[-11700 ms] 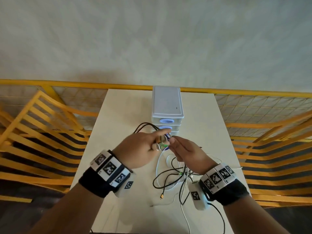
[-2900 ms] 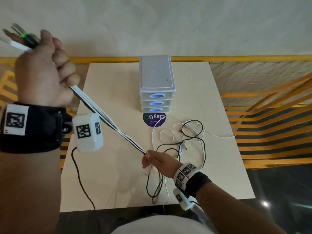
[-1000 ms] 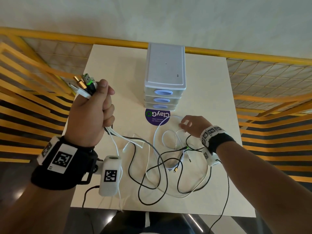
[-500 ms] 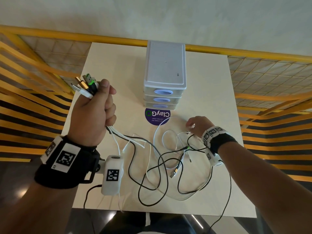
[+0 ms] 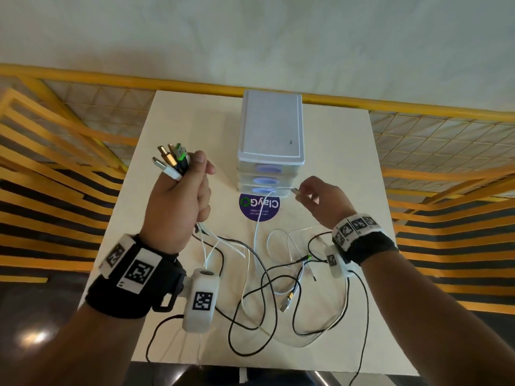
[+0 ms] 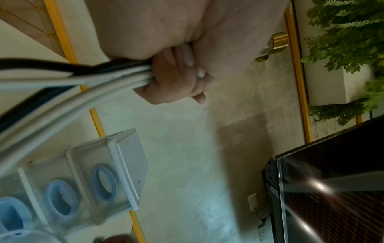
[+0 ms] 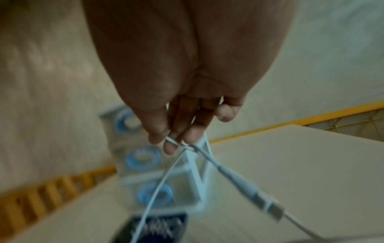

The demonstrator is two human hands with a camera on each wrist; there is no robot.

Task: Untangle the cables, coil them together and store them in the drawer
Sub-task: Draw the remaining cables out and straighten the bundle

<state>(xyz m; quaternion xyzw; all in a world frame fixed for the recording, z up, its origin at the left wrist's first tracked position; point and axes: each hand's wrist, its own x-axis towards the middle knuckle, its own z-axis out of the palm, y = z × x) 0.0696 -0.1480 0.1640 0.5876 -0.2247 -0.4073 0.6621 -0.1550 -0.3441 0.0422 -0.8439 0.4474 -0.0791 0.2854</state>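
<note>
We see the left hand raised above the left side of the table, its fingers curled tight in a fist around a bundle of cable ends; the plugs, white, gold and green-trimmed, stick up out of the top of the fist, and the black and white cords trail down from under it to the tabletop. The left wrist view shows the same grip, with fingers wrapped round the white and black cords. The right hand is lifted just near the drawer unit, and its thumb and fingertips pinch a thin white cable close to its plug, while the rest of that cable hangs down to the table. The remaining cables lie in loose overlapping loops on the near half of the table, between the two wrists. The drawer unit stands at the far middle of the table, with all three drawers closed. A round purple sticker lies on the table just in front of it.
</note>
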